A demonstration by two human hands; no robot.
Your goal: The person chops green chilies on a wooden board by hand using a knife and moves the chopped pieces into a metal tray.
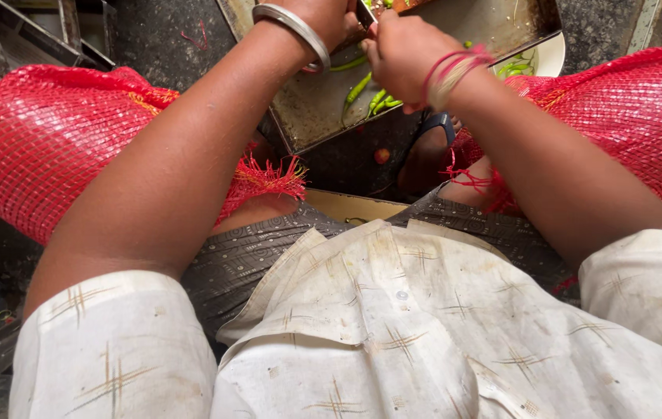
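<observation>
Two hands — our left hand (323,19) and right hand (401,54) — curl closed, grip contents unclear, over green chillies (358,89) on a worn metal tray (315,109) above dark floor (346,163).

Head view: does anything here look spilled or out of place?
Yes. A small reddish scrap lies on the dark floor below the metal tray, away from the green chillies on it, as if dropped. The red mesh sack has a frayed, torn edge.

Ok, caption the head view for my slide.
Two hands, left and right, work over green chillies on a metal tray.
</observation>
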